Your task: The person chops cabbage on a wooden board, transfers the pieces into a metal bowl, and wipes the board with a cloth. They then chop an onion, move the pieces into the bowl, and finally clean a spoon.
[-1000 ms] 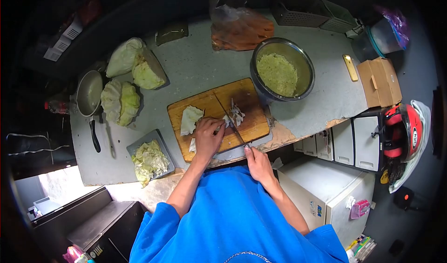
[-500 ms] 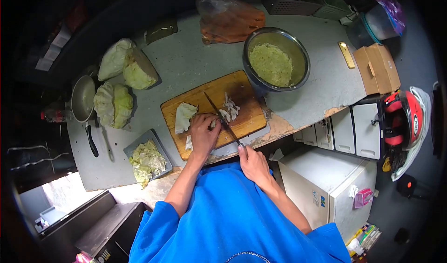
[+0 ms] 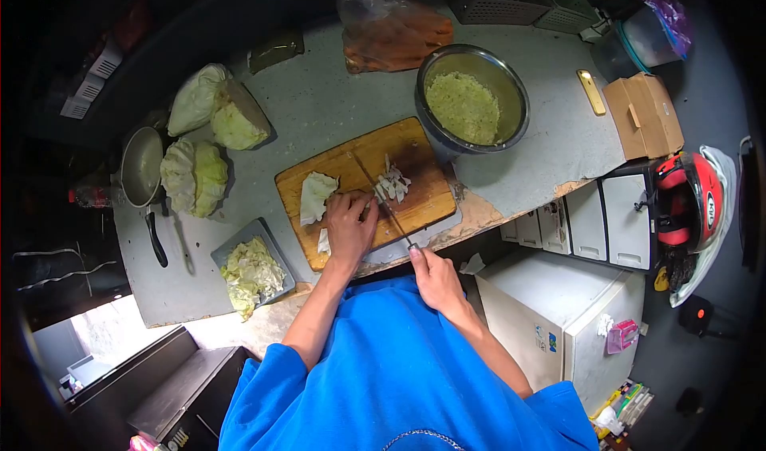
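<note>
Grey tabletop (image 3: 319, 92) carries everything I am working with. Wooden cutting board (image 3: 383, 149) lies at its near edge, set at a slant. Steel bowl (image 3: 517, 104), holding pale-green shreds, stands just beyond the board's far right corner. Cabbage piece (image 3: 194, 177) rests well left of the board; grey tray (image 3: 288, 282), heaped with loose leaves, sits nearer to me. I have the right hand (image 3: 436, 279) clamped on the handle of the knife (image 3: 393, 219), blade running diagonally over the board. Left hand (image 3: 351, 226) rests on the board, fingers curled just beside the blade; I cannot tell whether they pinch anything. White leaf (image 3: 317, 197) lies by its knuckles, cut slivers (image 3: 392, 183) across the blade.
</note>
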`<state>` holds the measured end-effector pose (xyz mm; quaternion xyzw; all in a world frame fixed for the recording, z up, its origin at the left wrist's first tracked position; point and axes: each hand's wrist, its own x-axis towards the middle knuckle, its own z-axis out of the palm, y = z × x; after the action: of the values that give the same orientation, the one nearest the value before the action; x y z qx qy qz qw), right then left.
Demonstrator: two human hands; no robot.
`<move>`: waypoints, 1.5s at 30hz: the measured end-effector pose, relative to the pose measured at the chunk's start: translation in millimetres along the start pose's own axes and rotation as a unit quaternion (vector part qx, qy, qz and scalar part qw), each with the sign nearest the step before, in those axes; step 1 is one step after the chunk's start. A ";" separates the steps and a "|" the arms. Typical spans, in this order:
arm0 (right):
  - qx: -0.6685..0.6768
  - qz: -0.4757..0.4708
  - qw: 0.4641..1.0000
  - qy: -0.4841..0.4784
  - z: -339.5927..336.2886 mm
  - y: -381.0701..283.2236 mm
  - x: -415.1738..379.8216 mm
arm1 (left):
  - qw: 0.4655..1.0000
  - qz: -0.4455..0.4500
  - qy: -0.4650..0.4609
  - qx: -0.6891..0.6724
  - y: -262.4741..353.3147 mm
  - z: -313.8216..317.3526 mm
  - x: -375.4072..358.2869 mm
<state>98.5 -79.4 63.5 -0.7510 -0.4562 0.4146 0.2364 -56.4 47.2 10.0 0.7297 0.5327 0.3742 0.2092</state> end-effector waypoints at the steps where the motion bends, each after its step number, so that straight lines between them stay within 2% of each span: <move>1: 0.004 -0.003 1.000 -0.001 4.1 1.3 0.4 | 1.000 0.010 0.003 0.003 -1.0 -0.2 -0.4; 6: -0.027 0.020 0.999 -0.008 6.5 -9.2 2.3 | 1.000 0.008 -0.001 -0.017 -6.7 1.9 -2.8; 8: -0.115 0.036 0.993 0.005 11.3 -12.6 4.0 | 1.000 0.004 -0.001 -0.016 -3.7 -0.9 -3.1; 12: -0.112 0.013 0.993 0.019 18.1 -7.9 18.2 | 1.000 0.026 0.001 -0.011 -2.2 -4.5 -2.5; 15: -0.053 -0.010 0.998 0.010 12.1 -4.1 21.0 | 0.999 0.049 0.008 0.004 0.1 -7.2 -2.6; 17: -0.005 -0.011 1.000 0.018 6.6 -4.9 15.0 | 0.999 0.030 0.015 -0.019 -3.6 -4.4 -4.1; 21: 0.004 -0.004 1.000 0.003 0.5 -2.7 4.0 | 0.997 0.030 0.030 -0.069 -8.3 -3.1 -3.3; 23: 0.007 0.003 1.000 -0.006 2.0 -1.4 2.8 | 0.996 -0.046 0.011 -0.078 -0.6 -8.4 -2.7; 26: -0.008 0.004 1.000 -0.012 6.9 2.6 4.5 | 0.991 -0.092 -0.009 -0.094 4.4 -11.4 -1.0; 33: -0.093 -0.008 0.995 0.025 13.2 -6.7 20.4 | 0.992 -0.081 -0.012 -0.098 1.6 -10.8 -2.3; 38: 0.014 0.006 1.000 0.007 0.5 -8.3 18.0 | 0.993 -0.071 0.011 -0.094 -3.4 -8.8 -6.2; 42: 0.017 0.013 1.000 -0.017 0.6 -3.0 4.0 | 0.991 -0.067 0.025 -0.113 -0.3 -7.5 -4.8; 45: 0.034 0.004 0.999 -0.015 6.3 -5.7 0.3 | 0.988 -0.106 0.017 -0.113 -0.4 -8.1 -4.3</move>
<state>90.5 -76.6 64.2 -0.7380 -0.4422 0.4423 0.2534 -63.5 42.6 13.4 0.6345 0.5648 0.4201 0.3193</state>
